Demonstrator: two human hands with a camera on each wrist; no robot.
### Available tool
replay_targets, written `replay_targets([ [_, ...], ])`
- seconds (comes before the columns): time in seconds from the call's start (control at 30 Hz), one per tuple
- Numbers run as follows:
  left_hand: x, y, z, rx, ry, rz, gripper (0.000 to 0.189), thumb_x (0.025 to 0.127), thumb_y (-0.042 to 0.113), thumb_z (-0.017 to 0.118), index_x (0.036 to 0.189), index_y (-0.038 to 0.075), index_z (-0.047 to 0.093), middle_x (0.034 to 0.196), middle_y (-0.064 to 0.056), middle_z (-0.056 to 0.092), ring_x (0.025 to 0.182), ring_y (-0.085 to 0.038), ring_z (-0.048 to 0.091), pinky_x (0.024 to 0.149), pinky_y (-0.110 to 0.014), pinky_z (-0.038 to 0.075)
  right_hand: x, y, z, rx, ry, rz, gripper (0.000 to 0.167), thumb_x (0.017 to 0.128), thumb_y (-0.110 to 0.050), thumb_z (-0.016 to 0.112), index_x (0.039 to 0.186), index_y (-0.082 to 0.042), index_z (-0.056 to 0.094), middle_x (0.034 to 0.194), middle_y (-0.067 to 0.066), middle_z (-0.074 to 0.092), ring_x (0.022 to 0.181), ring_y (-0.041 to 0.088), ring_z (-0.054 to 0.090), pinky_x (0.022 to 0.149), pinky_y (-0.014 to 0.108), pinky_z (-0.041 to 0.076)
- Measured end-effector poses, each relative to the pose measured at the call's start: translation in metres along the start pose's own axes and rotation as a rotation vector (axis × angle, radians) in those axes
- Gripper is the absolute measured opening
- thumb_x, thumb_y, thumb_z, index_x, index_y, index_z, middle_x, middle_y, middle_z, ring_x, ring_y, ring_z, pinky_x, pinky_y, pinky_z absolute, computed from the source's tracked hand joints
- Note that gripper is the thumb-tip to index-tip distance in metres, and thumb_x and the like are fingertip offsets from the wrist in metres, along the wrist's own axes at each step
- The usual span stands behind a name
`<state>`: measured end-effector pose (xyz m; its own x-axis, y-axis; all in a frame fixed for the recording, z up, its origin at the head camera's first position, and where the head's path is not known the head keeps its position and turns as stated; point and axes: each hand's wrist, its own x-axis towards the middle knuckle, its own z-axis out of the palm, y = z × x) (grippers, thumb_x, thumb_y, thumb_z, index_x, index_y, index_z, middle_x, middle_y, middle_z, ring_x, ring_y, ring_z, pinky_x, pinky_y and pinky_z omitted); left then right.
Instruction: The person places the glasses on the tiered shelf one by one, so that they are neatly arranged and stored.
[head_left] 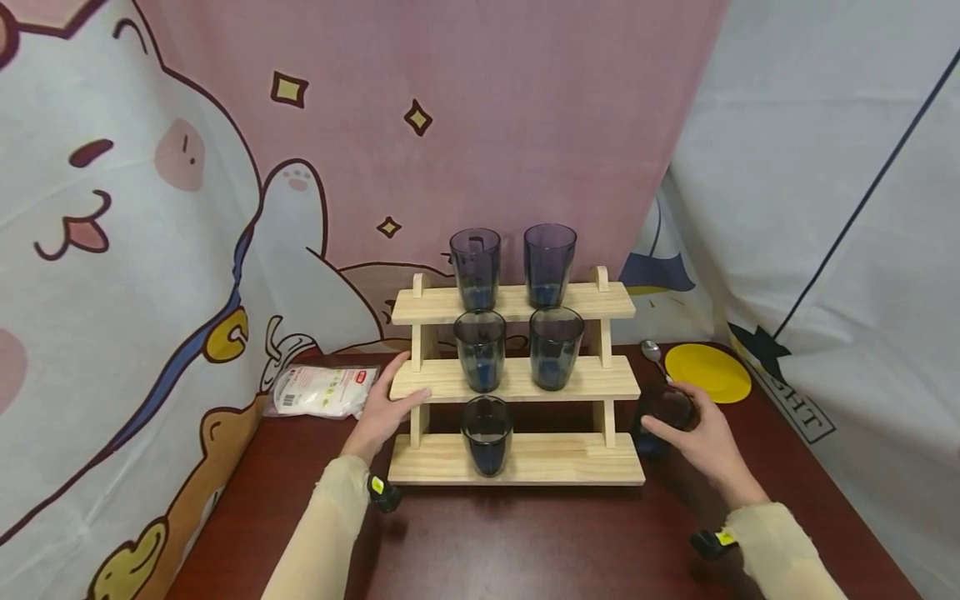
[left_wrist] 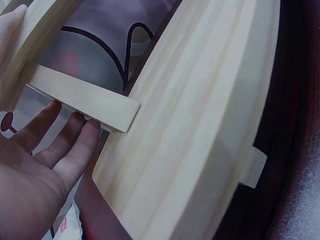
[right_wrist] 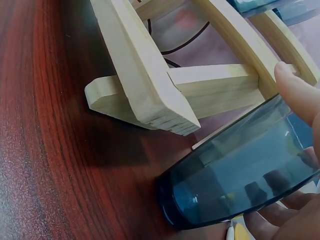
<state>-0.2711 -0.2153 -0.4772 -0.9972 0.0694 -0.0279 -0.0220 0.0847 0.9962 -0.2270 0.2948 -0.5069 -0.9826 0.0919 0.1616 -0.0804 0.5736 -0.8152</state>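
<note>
A three-tier wooden display rack [head_left: 517, 460] stands on the table. My left hand [head_left: 382, 412] grips the left end of its middle tier, thumb on the board; in the left wrist view the fingers [left_wrist: 80, 145] lie against an upright. Beyond the rack's right end, my right hand [head_left: 705, 437] holds a blue-tinted drinking glass [right_wrist: 225, 180], thumb on one side and fingers round the other. The glass's base is low by the tabletop. Two purple glasses [head_left: 550, 254] stand on the top tier, two grey-blue glasses [head_left: 481, 350] on the middle one, and a dark glass [head_left: 487, 437] on the bottom board.
Behind the right hand lie a yellow plate [head_left: 708, 372] and a metal spoon [head_left: 652, 352]. A plastic-wrapped white packet [head_left: 322, 392] lies at the left back of the dark red table [head_left: 525, 542]. Printed cloth [head_left: 525, 125] hangs close behind and on both sides.
</note>
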Motion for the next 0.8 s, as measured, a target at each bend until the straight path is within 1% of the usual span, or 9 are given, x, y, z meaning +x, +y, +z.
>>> replay_targets([
  [0.13, 0.001, -0.001, 0.000, 0.002, 0.000, -0.008, 0.088, 0.092, 0.017, 0.084, 0.164, 0.032, 0.036, 0.158, -0.012, 0.046, 0.118, -0.027, 0.062, 0.099, -0.047, 0.053, -0.001, 0.000, 0.000, 0.019, 0.025, -0.004, 0.099, 0.088, -0.038, 0.087, 0.158, 0.002, 0.029, 0.148, 0.030, 0.048, 0.134, 0.049, 0.044, 0.108, 0.071, 0.037],
  [0.33, 0.015, -0.024, -0.003, 0.006, 0.012, 0.013, 0.089, 0.093, 0.020, 0.084, 0.165, 0.035, 0.034, 0.161, -0.009, 0.043, 0.119, -0.027, 0.062, 0.100, -0.048, 0.053, -0.004, 0.002, 0.001, 0.023, 0.057, 0.033, 0.102, 0.086, -0.042, 0.089, 0.154, 0.002, 0.026, 0.145, 0.030, 0.050, 0.138, 0.049, 0.038, 0.111, 0.073, 0.031],
  [0.4, 0.016, -0.027, -0.003, 0.014, 0.017, 0.023, 0.088, 0.093, 0.023, 0.084, 0.164, 0.037, 0.034, 0.161, -0.006, 0.043, 0.120, -0.027, 0.062, 0.101, -0.049, 0.053, -0.005, 0.002, 0.001, 0.021, 0.076, 0.040, 0.101, 0.086, -0.042, 0.089, 0.152, 0.001, 0.026, 0.143, 0.030, 0.053, 0.137, 0.047, 0.040, 0.110, 0.070, 0.032],
  [0.5, 0.017, -0.028, -0.004, 0.021, 0.019, 0.023, 0.087, 0.093, 0.024, 0.084, 0.163, 0.039, 0.035, 0.161, -0.005, 0.043, 0.120, -0.028, 0.062, 0.101, -0.049, 0.053, -0.007, 0.004, 0.001, 0.021, 0.114, 0.037, 0.097, 0.086, -0.040, 0.089, 0.149, 0.000, 0.028, 0.142, 0.027, 0.054, 0.132, 0.043, 0.044, 0.108, 0.060, 0.035],
  [0.6, 0.018, -0.028, -0.004, 0.011, 0.016, 0.019, 0.087, 0.093, 0.022, 0.084, 0.164, 0.039, 0.035, 0.160, -0.006, 0.043, 0.120, -0.027, 0.061, 0.100, -0.048, 0.053, -0.011, 0.007, 0.002, 0.019, 0.148, 0.034, 0.092, 0.087, -0.038, 0.089, 0.147, 0.000, 0.031, 0.141, 0.023, 0.054, 0.128, 0.036, 0.046, 0.106, 0.042, 0.037],
  [0.7, 0.017, -0.026, -0.004, 0.003, 0.011, 0.011, 0.089, 0.093, 0.019, 0.083, 0.165, 0.034, 0.034, 0.160, -0.010, 0.044, 0.119, -0.027, 0.062, 0.098, -0.046, 0.053, -0.015, 0.009, 0.003, 0.020, 0.185, 0.037, 0.087, 0.087, -0.037, 0.089, 0.144, -0.002, 0.034, 0.139, 0.018, 0.057, 0.124, 0.026, 0.047, 0.099, 0.025, 0.035],
  [0.73, 0.016, -0.024, -0.003, 0.002, 0.009, 0.010, 0.089, 0.093, 0.018, 0.083, 0.166, 0.032, 0.033, 0.160, -0.011, 0.044, 0.118, -0.027, 0.062, 0.097, -0.046, 0.054, -0.016, 0.009, 0.003, 0.027, 0.199, 0.036, 0.086, 0.086, -0.036, 0.090, 0.143, -0.002, 0.035, 0.137, 0.018, 0.058, 0.122, 0.021, 0.048, 0.097, 0.021, 0.034],
  [0.8, 0.012, -0.017, -0.002, 0.001, 0.005, 0.008, 0.089, 0.093, 0.016, 0.083, 0.166, 0.029, 0.033, 0.159, -0.012, 0.045, 0.117, -0.027, 0.062, 0.097, -0.046, 0.054, -0.018, 0.007, 0.002, 0.051, 0.230, 0.039, 0.083, 0.085, -0.034, 0.091, 0.141, -0.003, 0.038, 0.135, 0.016, 0.061, 0.118, 0.013, 0.049, 0.097, 0.019, 0.033],
])
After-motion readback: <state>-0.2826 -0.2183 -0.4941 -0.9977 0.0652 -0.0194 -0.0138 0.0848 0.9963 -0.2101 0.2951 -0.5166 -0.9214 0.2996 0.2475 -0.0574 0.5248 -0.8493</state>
